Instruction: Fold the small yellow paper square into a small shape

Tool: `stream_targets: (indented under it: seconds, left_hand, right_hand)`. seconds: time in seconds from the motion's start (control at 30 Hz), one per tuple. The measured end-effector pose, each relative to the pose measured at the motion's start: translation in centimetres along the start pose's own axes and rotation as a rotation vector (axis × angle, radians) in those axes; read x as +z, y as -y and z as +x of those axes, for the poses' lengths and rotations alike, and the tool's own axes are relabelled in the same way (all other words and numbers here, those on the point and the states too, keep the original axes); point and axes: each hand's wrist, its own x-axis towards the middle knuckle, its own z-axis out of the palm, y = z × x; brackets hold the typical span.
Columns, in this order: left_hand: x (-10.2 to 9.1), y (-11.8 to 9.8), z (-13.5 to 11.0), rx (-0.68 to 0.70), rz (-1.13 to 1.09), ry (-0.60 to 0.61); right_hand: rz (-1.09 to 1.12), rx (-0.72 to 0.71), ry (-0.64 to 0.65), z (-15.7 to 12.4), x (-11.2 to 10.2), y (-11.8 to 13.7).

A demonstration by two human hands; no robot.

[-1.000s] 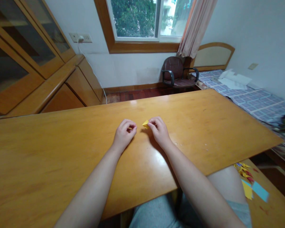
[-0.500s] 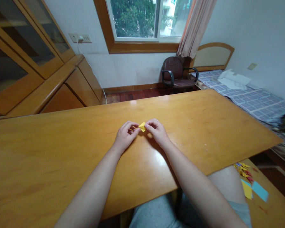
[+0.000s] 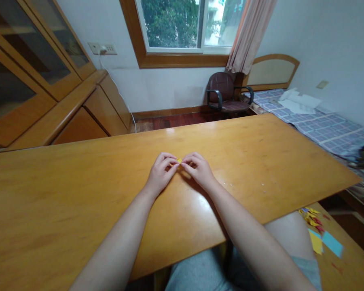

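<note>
Your left hand [image 3: 159, 173]: grip pinching small yellow paper [image 3: 179, 160] | your right hand [image 3: 200, 169]: grip pinching it too | bench [image 3: 94, 194]: under both | blue paper [image 3: 333, 244]: near right

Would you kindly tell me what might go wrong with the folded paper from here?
The yellow paper is pinched between the left hand and right hand, so uneven pulling could tear or crease it.

The fingertips hide most of it, so a crooked fold might go unnoticed.

On the bench, a yellow sheet lies beside the person's leg; a shift of the leg might nudge it.
</note>
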Motion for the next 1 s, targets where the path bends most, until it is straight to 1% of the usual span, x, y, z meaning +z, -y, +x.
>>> stream_targets:
  seconds: [0.13,0.3,0.37,0.5,0.57,0.67,0.87,1.0]
  left_hand:
    - [0.0,-0.2,0.0,0.042,0.02,0.019]
    - [-0.1,-0.1,0.1,0.036,0.008,0.028]
    - [-0.2,0.0,0.1,0.013,-0.004,0.008]
    - [-0.2,0.3,0.2,-0.076,-0.05,-0.08]
    - [-0.2,0.4,0.2,-0.103,-0.076,-0.099]
    - [-0.2,0.4,0.3,-0.11,-0.101,-0.08]
    - [-0.3,0.1,0.3,-0.087,-0.107,-0.026]
    - [-0.3,0.1,0.2,-0.081,-0.102,-0.005]
  right_hand:
    - [-0.107,-0.083,0.018,-0.1,0.0,-0.4]
    - [-0.181,-0.141,-0.005,-0.1,-0.2,-0.4]
    - [-0.173,-0.129,-0.044,0.0,-0.4,-0.4]
    - [-0.134,-0.055,-0.17,0.1,-1.0,-0.4]
    - [-0.12,-0.027,-0.191,0.1,-1.1,-0.4]
    - [-0.101,-0.015,-0.151,0.1,-0.9,-0.4]
    - [-0.04,-0.056,-0.056,-0.1,-0.1,-0.5]
    - [-0.054,-0.06,-0.035,-0.2,0.0,-0.5]
